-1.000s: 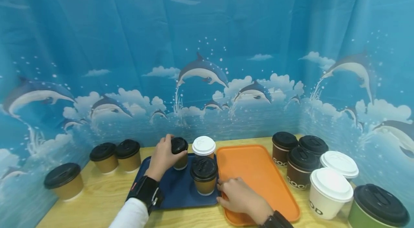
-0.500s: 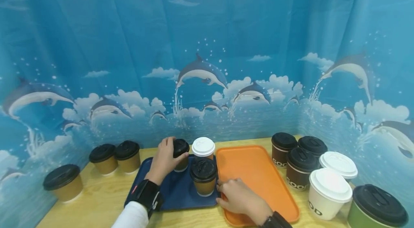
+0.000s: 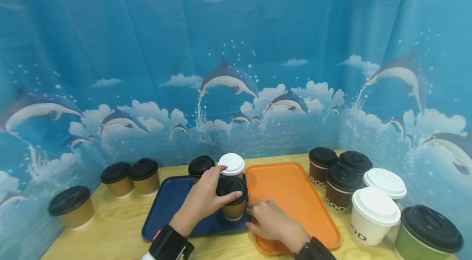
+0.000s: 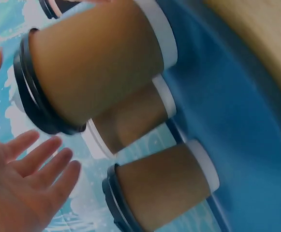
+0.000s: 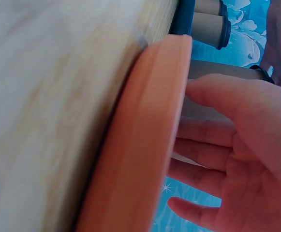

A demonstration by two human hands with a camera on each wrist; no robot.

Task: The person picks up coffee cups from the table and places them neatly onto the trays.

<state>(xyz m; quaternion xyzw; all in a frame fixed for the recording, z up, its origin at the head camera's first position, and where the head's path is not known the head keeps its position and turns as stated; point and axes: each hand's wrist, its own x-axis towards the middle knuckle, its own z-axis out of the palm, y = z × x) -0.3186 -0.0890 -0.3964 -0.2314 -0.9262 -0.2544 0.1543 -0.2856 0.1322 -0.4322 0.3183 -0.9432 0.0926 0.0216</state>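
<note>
My left hand (image 3: 203, 200) reaches over the blue tray (image 3: 167, 206), spread beside the black lid of the front kraft-brown paper cup (image 3: 234, 211). In the left wrist view, a gap shows between the straight fingers (image 4: 48, 166) and that cup's lid. Behind it on the tray stand a white-lidded cup (image 3: 232, 163) and another black-lidded brown cup (image 3: 200, 164), partly hidden by the hand. My right hand (image 3: 274, 225) rests at the left edge of the orange tray (image 3: 291, 190). Its fingers are loosely bent; in the right wrist view the thumb lies by the tray's rim (image 5: 140, 130).
Left of the trays, several black-lidded brown cups (image 3: 145, 176) stand on the wooden table (image 3: 110, 227). On the right are dark brown cups (image 3: 343, 188), white cups (image 3: 374, 215) and a green cup (image 3: 424, 231). A dolphin-print curtain (image 3: 236, 46) hangs behind.
My left hand has let go of the back-left black-lidded cup, which stays on the blue tray, and has moved right and forward to the front cup. The right hand keeps its place.
</note>
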